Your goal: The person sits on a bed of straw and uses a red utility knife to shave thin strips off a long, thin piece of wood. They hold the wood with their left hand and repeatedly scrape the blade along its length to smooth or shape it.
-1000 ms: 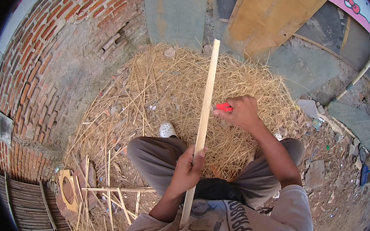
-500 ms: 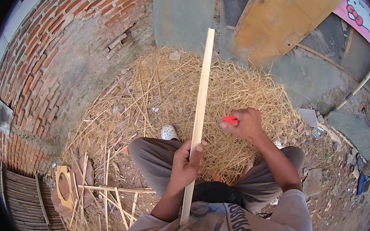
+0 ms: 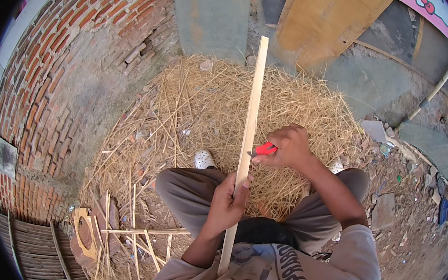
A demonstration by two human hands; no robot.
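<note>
A long pale strip of wood or bamboo [image 3: 255, 94] stands nearly upright before me, its lower end against my shirt and its top leaning slightly right. Around its lower part my left hand [image 3: 230, 201] is closed, thumb along the right edge. My right hand [image 3: 288, 146] grips a red-handled utility knife [image 3: 265, 149]. The dark blade tip is at the strip's right edge, a little above my left hand; whether it cuts in, I cannot tell.
Straw-like shavings [image 3: 212, 95] cover the ground between and beyond my knees. Thin cut strips [image 3: 142, 233] lie at lower left near a board with a round hole [image 3: 84, 232]. A brick wall [image 3: 49, 101] rises at left; grey and brown panels [image 3: 326, 26] lean at the back.
My right hand has brought the knife left and slightly down, from apart to the strip's edge. The strip's top has tilted a little to the right.
</note>
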